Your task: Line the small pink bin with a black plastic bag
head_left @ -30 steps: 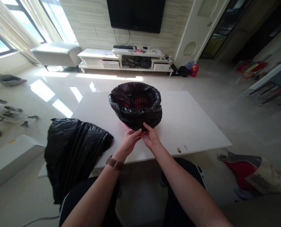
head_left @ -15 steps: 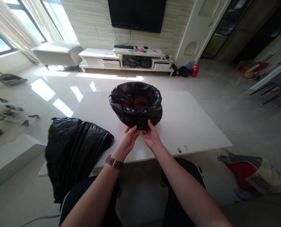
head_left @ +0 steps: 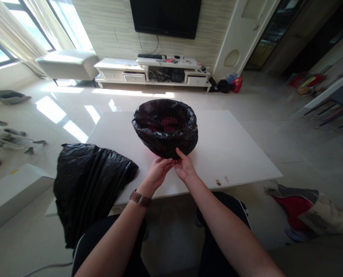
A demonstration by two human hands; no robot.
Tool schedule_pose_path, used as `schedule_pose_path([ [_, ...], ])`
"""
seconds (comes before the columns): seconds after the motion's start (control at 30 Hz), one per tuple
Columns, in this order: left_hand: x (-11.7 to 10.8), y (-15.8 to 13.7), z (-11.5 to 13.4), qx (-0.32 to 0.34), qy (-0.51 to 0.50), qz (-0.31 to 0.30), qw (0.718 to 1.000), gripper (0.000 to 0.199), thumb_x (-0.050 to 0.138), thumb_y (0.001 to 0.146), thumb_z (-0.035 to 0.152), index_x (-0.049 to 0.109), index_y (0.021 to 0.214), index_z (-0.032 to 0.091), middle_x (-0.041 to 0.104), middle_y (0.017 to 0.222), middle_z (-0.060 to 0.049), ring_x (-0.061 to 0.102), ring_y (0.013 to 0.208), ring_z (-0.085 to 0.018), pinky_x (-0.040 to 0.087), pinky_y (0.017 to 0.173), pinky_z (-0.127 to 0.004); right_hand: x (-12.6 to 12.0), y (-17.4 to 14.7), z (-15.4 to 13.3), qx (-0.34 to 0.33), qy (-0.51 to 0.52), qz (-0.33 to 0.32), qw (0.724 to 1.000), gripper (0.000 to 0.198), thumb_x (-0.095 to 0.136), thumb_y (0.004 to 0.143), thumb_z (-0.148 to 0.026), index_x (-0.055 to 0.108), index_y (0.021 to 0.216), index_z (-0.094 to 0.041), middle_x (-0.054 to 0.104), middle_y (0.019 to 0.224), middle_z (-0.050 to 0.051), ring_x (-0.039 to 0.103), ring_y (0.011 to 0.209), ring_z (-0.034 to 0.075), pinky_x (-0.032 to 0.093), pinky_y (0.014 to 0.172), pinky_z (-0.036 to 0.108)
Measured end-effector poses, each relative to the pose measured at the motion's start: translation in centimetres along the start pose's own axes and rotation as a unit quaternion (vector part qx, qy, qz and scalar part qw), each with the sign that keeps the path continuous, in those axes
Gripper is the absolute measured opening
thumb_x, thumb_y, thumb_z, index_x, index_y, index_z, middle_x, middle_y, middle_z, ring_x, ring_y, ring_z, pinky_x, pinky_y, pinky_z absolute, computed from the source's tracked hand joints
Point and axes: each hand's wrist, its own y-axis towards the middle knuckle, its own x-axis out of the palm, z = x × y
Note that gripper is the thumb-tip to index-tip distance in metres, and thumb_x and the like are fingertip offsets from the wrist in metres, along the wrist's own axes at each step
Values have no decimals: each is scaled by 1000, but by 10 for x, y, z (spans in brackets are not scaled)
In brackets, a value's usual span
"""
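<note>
A small pink basket lined with a black plastic bag (head_left: pixel 165 127) stands on the white table (head_left: pixel 232 150); the bag's edge is folded down over the rim. My left hand (head_left: pixel 157 172), with a brown watch strap at the wrist, and my right hand (head_left: pixel 183 166) meet at the near lower side of the basket. The fingertips of both pinch the black bag's hanging edge there. The pink basket shows only inside the opening.
A heap of black plastic bags (head_left: pixel 89 184) lies on the table's left corner and hangs over the edge. A red and white bag (head_left: pixel 307 211) lies on the floor at the right. A white TV stand (head_left: pixel 151 73) is against the far wall.
Half a second ago both hands had spread a little on the bag's lower edge; now the fingertips are pinched together on it again. The basket has not moved.
</note>
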Motion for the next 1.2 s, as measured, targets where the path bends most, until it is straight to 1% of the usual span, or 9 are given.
schedule_pose_path([
  [0.23, -2, 3, 3, 34, -56, 36, 997, 26, 89, 70, 15, 72, 89, 21, 77, 86, 2, 71, 82, -11, 52, 82, -26, -1, 1, -5, 22, -1, 35, 999, 28, 90, 73, -22, 75, 96, -23, 80, 91, -1, 67, 69, 14, 51, 55, 24],
  [0.33, -3, 3, 4, 32, -58, 30, 997, 21, 84, 70, 11, 72, 85, 19, 76, 83, 0, 70, 82, -13, 52, 83, -27, -1, 0, -4, 33, 13, 23, 999, 33, 90, 70, -17, 75, 99, -24, 80, 92, -2, 68, 72, 14, 52, 57, 23],
  [0.43, -2, 4, 6, 20, -82, 38, 996, 15, 80, 72, 11, 69, 80, 19, 74, 79, 0, 68, 80, -14, 52, 80, -28, 0, 0, -4, 36, 19, 8, 999, 40, 89, 68, -12, 75, 104, -23, 81, 99, -1, 72, 83, 16, 58, 67, 26],
  [0.53, -2, 5, 10, 35, -126, 63, 989, 14, 80, 78, 16, 69, 84, 21, 74, 82, 1, 67, 79, -14, 53, 80, -29, 0, 2, -7, 23, 19, 9, 1000, 38, 88, 71, -14, 75, 106, -23, 82, 102, 0, 73, 87, 19, 61, 71, 31],
  [0.63, -3, 7, 14, 60, -152, 85, 983, 18, 76, 81, 12, 67, 90, 25, 73, 82, 3, 65, 76, -13, 51, 77, -28, -1, 5, -11, 16, 16, 28, 999, 29, 86, 75, -15, 76, 101, -22, 82, 98, 0, 72, 83, 17, 60, 69, 28],
  [0.77, -5, 10, 20, 47, -222, 122, 966, 20, 62, 87, 4, 63, 80, 23, 69, 77, 3, 63, 74, -11, 50, 75, -25, -5, 9, -15, 22, -4, 48, 999, 22, 87, 77, -17, 76, 96, -21, 81, 91, -2, 69, 75, 14, 55, 61, 24],
  [0.93, -6, 11, 29, 32, -263, 122, 956, 25, 54, 99, 15, 62, 75, 20, 63, 69, 2, 56, 63, -10, 44, 61, -25, -9, 12, -18, 24, -17, 42, 999, 24, 88, 78, -19, 77, 99, -21, 81, 94, -1, 69, 75, 13, 54, 58, 22],
  [1.1, -11, 12, 38, 35, -286, 132, 949, 33, 47, 102, 17, 63, 73, 21, 66, 68, 1, 60, 66, -11, 47, 67, -26, -11, 16, -23, 33, -12, 65, 997, 10, 81, 87, -18, 76, 96, -20, 80, 88, -1, 66, 67, 11, 48, 50, 19],
  [1.2, -15, 13, 43, 40, -291, 123, 948, 34, 48, 103, 21, 63, 73, 21, 68, 68, 1, 62, 67, -12, 48, 68, -27, -10, 17, -26, 34, -9, 69, 997, 9, 77, 90, -16, 76, 98, -21, 80, 90, -1, 67, 69, 11, 49, 50, 18],
])
